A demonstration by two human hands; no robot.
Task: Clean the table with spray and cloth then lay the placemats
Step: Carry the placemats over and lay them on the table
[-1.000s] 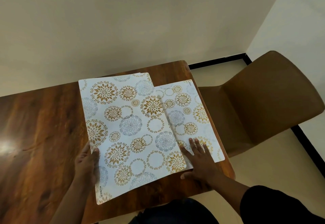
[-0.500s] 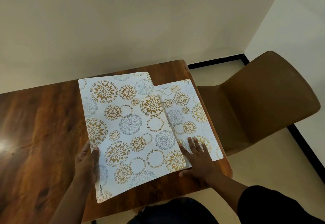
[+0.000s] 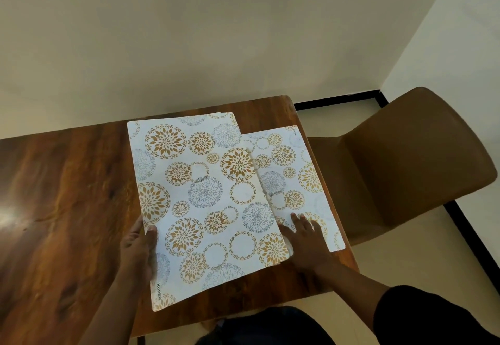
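Note:
A stack of white placemats [image 3: 200, 198] with gold and grey flower circles is held just above the wooden table [image 3: 62, 209]. My left hand [image 3: 138, 250] grips the stack's left edge, thumb on top. A single placemat [image 3: 295, 182] of the same pattern lies flat by the table's right edge, partly under the stack. My right hand [image 3: 305, 241] presses flat on its near end with straight fingers. No spray bottle or cloth is in view.
A brown moulded chair [image 3: 405, 171] stands just right of the table. The table's far edge meets a pale wall [image 3: 216, 33]. A black skirting strip [image 3: 335, 101] runs along the floor.
The single placemat has slid slightly toward the table's right edge under my right hand. The stack in my left hand has stayed nearly where it was.

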